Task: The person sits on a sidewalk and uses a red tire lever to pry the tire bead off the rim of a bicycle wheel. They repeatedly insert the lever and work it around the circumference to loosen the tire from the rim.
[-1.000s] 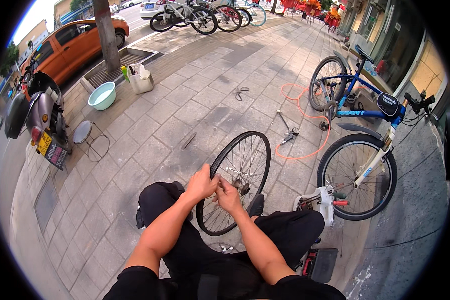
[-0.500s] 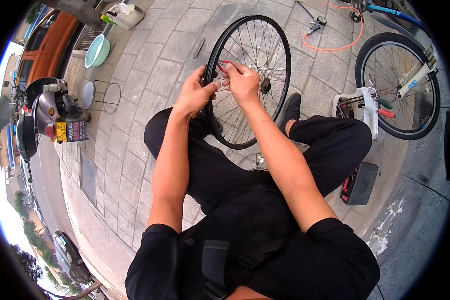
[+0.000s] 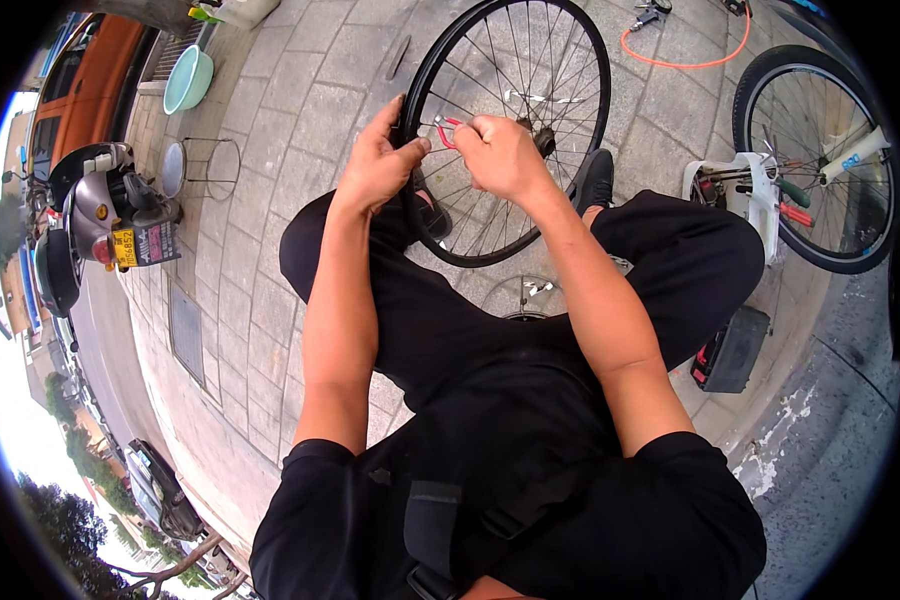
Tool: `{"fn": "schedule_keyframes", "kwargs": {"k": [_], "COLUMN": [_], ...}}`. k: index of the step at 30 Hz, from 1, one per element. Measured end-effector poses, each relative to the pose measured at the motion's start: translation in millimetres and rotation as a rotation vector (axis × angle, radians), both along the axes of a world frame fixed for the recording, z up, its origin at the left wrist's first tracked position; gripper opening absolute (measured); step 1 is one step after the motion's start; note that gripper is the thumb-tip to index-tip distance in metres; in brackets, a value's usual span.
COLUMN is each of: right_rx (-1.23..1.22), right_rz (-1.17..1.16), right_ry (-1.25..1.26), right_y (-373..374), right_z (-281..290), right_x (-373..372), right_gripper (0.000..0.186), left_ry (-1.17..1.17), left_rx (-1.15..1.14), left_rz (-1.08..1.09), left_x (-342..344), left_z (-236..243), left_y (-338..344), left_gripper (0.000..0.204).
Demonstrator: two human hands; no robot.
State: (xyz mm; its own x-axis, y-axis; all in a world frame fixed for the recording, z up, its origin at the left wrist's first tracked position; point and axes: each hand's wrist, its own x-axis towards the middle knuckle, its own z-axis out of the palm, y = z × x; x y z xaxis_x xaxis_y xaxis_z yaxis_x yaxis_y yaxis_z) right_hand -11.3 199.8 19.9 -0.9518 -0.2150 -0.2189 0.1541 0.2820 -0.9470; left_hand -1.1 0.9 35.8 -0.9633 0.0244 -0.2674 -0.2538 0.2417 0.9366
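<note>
A bicycle wheel (image 3: 603,95) with a black tyre stands upright and slightly turned between my legs, its spokes and hub showing. My left hand (image 3: 378,170) is at the near-left side of the tyre, fingers along its outer side and thumb toward the spokes. In my right hand (image 3: 505,155) is a small red-handled tool (image 3: 446,132) with a silver tip, held in front of the spokes near the rim. The fingers curl round its handle, so part of it is hidden and its exact kind is unclear.
On the right are another bicycle wheel (image 3: 748,110), a white container of tools (image 3: 770,215) and a dark case (image 3: 735,350). An orange hose (image 3: 685,65) lies on the paving ahead. A green basin (image 3: 188,80) and a parked scooter (image 3: 110,210) are on the left.
My right hand has drawn back from the rim with the red-handled tool, which now shows more fully. My left thumb and the tool have come apart. The whole view has shifted slightly.
</note>
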Motion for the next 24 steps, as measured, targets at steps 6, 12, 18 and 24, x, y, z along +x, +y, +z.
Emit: {"fn": "schedule_keyframes", "kwargs": {"k": [6, 12, 18, 24], "right_rx": [0.273, 0.255, 0.338, -0.564], "right_rz": [0.046, 0.039, -0.182, -0.121], "right_ry": [0.235, 0.208, 0.495, -0.402], "right_y": [-9.7, -22.2, -37.7, -33.7], "right_z": [-20.4, -23.6, -36.7, -34.3], "right_x": [0.3, -10.8, -0.5, -11.5], "right_gripper": [0.039, 0.036, 0.032, 0.033], "left_ry": [-0.076, -0.057, 0.014, 0.128], "left_rx": [0.171, 0.132, -0.041, -0.155], "left_rz": [0.003, 0.039, -0.006, 0.025], "left_x": [-1.2, 0.5, -2.8, -4.4], "left_z": [2.4, 5.1, -0.4, 1.0], "left_y": [-2.6, 3.1, 2.9, 17.1], "left_gripper": [0.075, 0.071, 0.071, 0.060]}}
